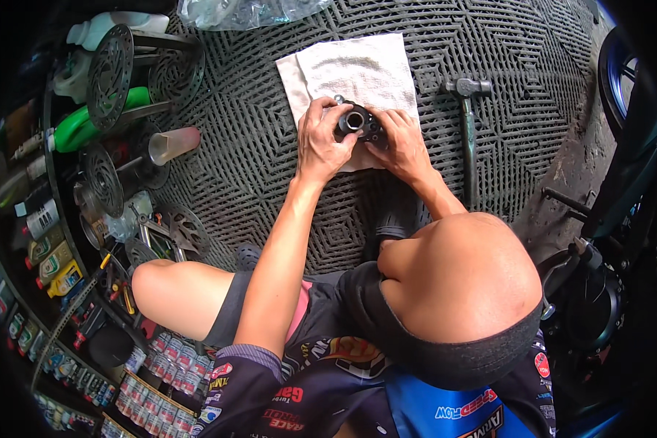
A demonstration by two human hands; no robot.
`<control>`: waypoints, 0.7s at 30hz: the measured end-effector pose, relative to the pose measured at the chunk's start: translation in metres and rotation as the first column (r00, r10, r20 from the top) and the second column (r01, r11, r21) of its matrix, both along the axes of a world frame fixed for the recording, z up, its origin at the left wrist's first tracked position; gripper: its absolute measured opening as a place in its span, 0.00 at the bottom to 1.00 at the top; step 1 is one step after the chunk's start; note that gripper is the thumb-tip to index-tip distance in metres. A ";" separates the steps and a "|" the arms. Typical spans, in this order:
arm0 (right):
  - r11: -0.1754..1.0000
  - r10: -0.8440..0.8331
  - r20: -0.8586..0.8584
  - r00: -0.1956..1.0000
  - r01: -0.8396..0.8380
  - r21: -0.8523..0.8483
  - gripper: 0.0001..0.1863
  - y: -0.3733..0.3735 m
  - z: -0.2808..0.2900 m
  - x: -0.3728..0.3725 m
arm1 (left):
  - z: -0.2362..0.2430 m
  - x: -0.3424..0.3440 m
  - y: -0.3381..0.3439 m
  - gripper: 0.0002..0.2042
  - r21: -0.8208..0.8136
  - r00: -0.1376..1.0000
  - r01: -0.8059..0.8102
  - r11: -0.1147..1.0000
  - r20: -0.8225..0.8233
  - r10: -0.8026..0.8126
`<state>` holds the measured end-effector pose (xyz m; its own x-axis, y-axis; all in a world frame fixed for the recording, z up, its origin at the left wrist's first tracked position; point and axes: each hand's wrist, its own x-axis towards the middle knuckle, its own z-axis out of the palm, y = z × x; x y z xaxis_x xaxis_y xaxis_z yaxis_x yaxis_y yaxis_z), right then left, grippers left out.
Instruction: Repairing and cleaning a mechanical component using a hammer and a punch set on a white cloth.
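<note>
Presently, at the upper centre of the frame, the dark part (373, 129) is between the left hand (320, 144) and the right hand (403, 147), both clamped on it over the white cloth (354, 62). Its longer axis goes roughly from one hand to the other, with the round collar (345, 125) nearer to the left one. Toward the left edge are a green bottle (98, 121) and a translucent cup (174, 146), whose contents I cannot tell.
</note>
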<state>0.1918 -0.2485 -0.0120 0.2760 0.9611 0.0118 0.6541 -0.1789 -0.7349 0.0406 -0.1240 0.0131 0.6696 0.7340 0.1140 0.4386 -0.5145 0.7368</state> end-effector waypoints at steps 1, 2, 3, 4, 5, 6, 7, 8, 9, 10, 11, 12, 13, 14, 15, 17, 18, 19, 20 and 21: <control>1.000 -0.004 0.002 1.000 0.004 -0.001 0.37 0.000 0.002 0.000 | -0.003 -0.001 0.001 0.20 0.002 1.000 0.006 1.000 0.025 -0.006; 1.000 -0.008 0.002 1.000 0.008 -0.004 0.37 0.000 0.002 0.000 | -0.006 -0.002 0.003 0.20 0.003 0.999 0.013 1.000 0.050 -0.013; 1.000 0.001 -0.002 1.000 -0.001 -0.006 0.37 0.000 0.001 0.001 | -0.009 -0.003 0.004 0.20 0.000 0.999 0.018 1.000 0.051 -0.018; 1.000 0.006 -0.007 1.000 -0.006 -0.010 0.37 0.000 0.001 0.001 | -0.011 -0.004 0.004 0.20 -0.028 0.995 0.017 0.999 0.097 -0.014; 1.000 -0.003 -0.009 1.000 0.003 -0.016 0.37 0.000 0.001 0.001 | -0.012 -0.005 0.004 0.20 -0.056 0.990 0.018 0.998 0.143 -0.010; 1.000 -0.002 -0.015 1.000 0.002 -0.007 0.37 0.001 0.001 0.001 | -0.013 -0.007 0.004 0.20 -0.062 0.990 0.027 0.998 0.141 -0.018; 1.000 0.000 -0.021 1.000 0.000 0.004 0.36 0.002 0.002 0.001 | -0.013 -0.008 0.005 0.19 -0.122 0.990 -0.014 0.992 0.137 0.031; 1.000 -0.007 -0.022 1.000 0.007 0.010 0.36 0.002 0.001 0.001 | -0.013 -0.009 0.006 0.17 -0.180 0.988 -0.056 0.982 0.130 0.080; 1.000 -0.014 -0.024 1.000 0.014 0.006 0.36 0.002 0.002 0.000 | -0.012 -0.010 0.006 0.16 -0.181 0.990 -0.050 0.982 0.122 0.073; 1.000 -0.016 -0.025 1.000 0.016 0.005 0.35 0.002 0.002 0.000 | -0.012 -0.010 0.006 0.16 -0.183 0.990 -0.047 0.982 0.119 0.069; 1.000 -0.018 -0.027 0.999 0.018 0.005 0.35 0.002 0.003 0.000 | -0.012 -0.010 0.006 0.17 -0.189 0.990 -0.036 0.981 0.127 0.061; 1.000 -0.021 -0.030 0.999 0.021 0.003 0.35 0.002 0.002 0.000 | -0.012 -0.010 0.006 0.17 -0.196 0.989 -0.026 0.980 0.135 0.053; 1.000 -0.020 -0.026 0.999 0.021 0.015 0.35 0.002 0.002 0.000 | -0.012 -0.009 0.006 0.17 -0.198 0.990 -0.024 0.980 0.133 0.051; 0.999 -0.020 -0.022 1.000 0.020 0.027 0.34 0.002 0.002 0.000 | -0.013 -0.007 0.005 0.17 -0.172 0.991 -0.016 0.985 0.126 0.038; 0.999 -0.021 -0.023 1.000 0.021 0.025 0.34 0.001 0.002 0.000 | -0.014 -0.006 0.005 0.18 -0.146 0.993 -0.008 0.989 0.118 0.025; 0.999 -0.019 -0.032 0.999 0.020 0.043 0.34 0.002 0.002 0.000 | -0.016 -0.005 0.005 0.18 -0.133 0.993 -0.013 0.991 0.115 0.029; 0.999 -0.018 -0.034 0.999 0.020 0.043 0.34 0.002 0.001 0.000 | -0.016 -0.005 0.005 0.18 -0.120 0.993 -0.018 0.993 0.115 0.032; 0.999 -0.019 -0.033 0.999 0.020 0.035 0.34 0.002 -0.001 0.001 | -0.016 -0.004 0.005 0.18 -0.122 0.993 -0.018 0.992 0.115 0.032; 0.999 -0.019 -0.032 0.999 0.020 0.027 0.34 0.001 -0.002 0.001 | -0.015 -0.003 0.004 0.18 -0.106 0.994 -0.014 0.994 0.109 0.026; 0.999 -0.020 -0.033 0.999 0.021 0.024 0.34 0.000 -0.003 0.002 | -0.015 -0.002 0.004 0.18 -0.091 0.995 -0.010 0.996 0.103 0.019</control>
